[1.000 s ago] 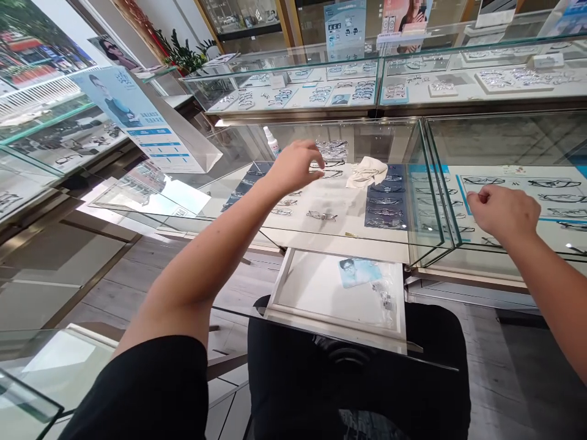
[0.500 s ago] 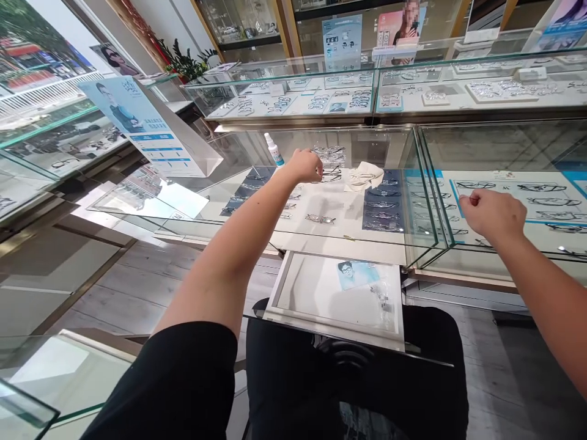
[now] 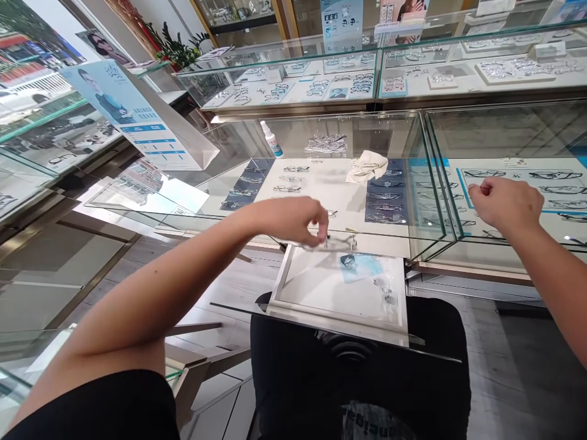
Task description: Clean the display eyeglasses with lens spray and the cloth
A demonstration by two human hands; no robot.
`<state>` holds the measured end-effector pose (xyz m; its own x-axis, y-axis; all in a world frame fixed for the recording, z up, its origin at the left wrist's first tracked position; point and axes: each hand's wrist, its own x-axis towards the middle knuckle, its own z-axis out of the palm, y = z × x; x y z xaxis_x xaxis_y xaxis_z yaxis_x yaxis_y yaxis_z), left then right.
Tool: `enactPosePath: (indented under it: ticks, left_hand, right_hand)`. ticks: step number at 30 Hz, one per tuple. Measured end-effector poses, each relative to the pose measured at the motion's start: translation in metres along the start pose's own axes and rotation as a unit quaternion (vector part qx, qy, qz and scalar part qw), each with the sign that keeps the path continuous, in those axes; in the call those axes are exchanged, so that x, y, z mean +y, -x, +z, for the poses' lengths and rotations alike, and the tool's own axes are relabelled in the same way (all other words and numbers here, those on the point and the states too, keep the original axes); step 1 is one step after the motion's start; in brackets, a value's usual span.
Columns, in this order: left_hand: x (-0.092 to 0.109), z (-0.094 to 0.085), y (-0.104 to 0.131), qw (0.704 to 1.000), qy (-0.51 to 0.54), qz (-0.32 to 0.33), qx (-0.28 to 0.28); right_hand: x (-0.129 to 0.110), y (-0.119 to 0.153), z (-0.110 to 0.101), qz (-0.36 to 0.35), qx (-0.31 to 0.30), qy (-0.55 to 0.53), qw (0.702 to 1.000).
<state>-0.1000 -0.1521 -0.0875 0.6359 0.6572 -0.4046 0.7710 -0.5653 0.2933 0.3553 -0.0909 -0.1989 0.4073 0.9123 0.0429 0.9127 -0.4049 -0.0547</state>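
At centre, glasses are pinched in the left hand, likely to limit smudging, while the right hand is curled closed at mid-right.

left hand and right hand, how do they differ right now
The left hand pinches a pair of glasses; the right hand is curled, with nothing visible in it. The left hand is near the open drawer, while the right hand is over a glass case. Both are bare.
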Motion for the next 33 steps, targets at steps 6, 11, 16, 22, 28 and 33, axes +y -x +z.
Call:
enactPosePath:
  ticks: [6, 11, 16, 22, 28, 33]
  left_hand:
    - [0.002, 0.094, -0.022, 0.994, 0.001, 0.063, -0.093]
    - [-0.042, 0.148, -0.083, 0.984, -0.173, -0.003, 0.039]
    - [-0.107, 0.137, -0.135, 0.961, -0.175, -0.069, 0.203]
    - [-0.163, 0.118, -0.170, 0.950, -0.165, -0.108, 0.244]
    - [-0.188, 0.124, -0.190, 0.955, -0.167, -0.092, 0.226]
    - [-0.202, 0.130, -0.201, 0.956, -0.166, -0.106, 0.219]
  right_hand:
    - [0.001, 0.003, -0.002, -0.005, 0.006, -0.015, 1.000]
    - [0.001, 0.003, -0.003, -0.003, 0.004, -0.021, 1.000]
    - [0.001, 0.002, -0.001, -0.005, 0.014, -0.011, 1.000]
    - [-0.001, 0.005, -0.005, -0.002, 0.003, -0.010, 1.000]
    - [-0.003, 0.008, -0.005, -0.010, 0.006, -0.028, 1.000]
    - [-0.002, 0.008, -0.005, -0.009, -0.001, -0.028, 1.000]
